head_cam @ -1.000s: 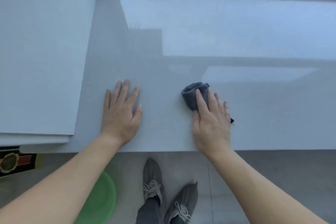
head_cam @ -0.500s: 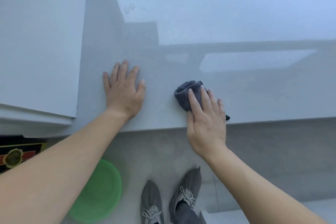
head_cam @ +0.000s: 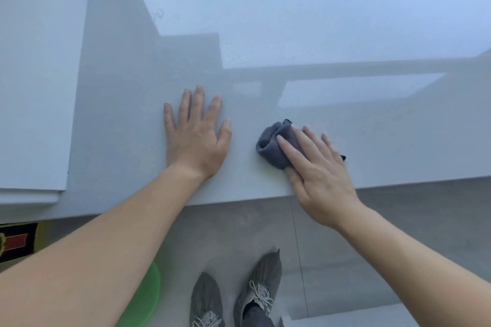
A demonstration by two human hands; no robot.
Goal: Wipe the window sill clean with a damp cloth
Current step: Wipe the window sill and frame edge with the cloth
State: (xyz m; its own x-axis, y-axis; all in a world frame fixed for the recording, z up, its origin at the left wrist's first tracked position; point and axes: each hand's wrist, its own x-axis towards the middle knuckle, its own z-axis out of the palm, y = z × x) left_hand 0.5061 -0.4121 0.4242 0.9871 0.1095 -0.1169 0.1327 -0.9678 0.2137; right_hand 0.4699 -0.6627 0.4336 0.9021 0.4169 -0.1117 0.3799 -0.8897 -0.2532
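Fingers (head_cam: 198, 103) of my left hand (head_cam: 195, 141) lie straight and fanned out, palm flat on the window sill (head_cam: 127, 119), with nothing held. A white panel (head_cam: 34, 74) borders the sill on that hand's left.

To the right of my left thumb, apart from it, sits the cloth (head_cam: 271, 146), a dark grey bunched wad on the sill near its front edge. My right hand (head_cam: 318, 172) rests on the right half of the cloth. Its fingers (head_cam: 292, 151) are stretched out straight and close together, pressing down on the fabric rather than curling round it, and the thumb lies along the near side of the wad. A small dark corner of the cloth pokes out past the little-finger side. The heel of that hand hangs over the sill's front edge.

Farther back, pale window light reflects off the glossy sill. Below the edge, on the grey floor (head_cam: 411, 220), a green basin (head_cam: 146, 297) shows partly behind my left forearm, and to its right are my two grey laced shoes (head_cam: 207, 297).
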